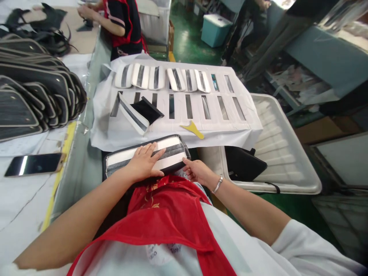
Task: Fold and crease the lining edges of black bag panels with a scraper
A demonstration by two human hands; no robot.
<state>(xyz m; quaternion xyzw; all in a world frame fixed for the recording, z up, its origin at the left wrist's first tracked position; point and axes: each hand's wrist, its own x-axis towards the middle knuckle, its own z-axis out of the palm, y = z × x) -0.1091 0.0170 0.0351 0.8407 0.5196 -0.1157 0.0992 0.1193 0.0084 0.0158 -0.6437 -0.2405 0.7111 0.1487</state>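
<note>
A long black case (175, 142) with white strips on both sides of a dark band lies across my lap, close to the red apron. Spread on top of it, fingers apart, is my left hand (146, 163). My right hand (196, 169) pinches the lower right corner of the case with thumb and forefinger. Beyond the case, a white-covered board (178, 128) with rows of slots bears several white padded pieces (140, 76). One more padded piece (133, 114) lies slanted beside a black flap (148, 110). A yellow tool (194, 129) rests near the board's front edge.
Stacked dark panels (34, 88) and a phone (33, 164) lie on the left table (23, 203). A white bin (290, 153) at the right holds a black case (244, 164). Another person (123, 27) works at the upper left. A blue box (215, 30) stands on the floor.
</note>
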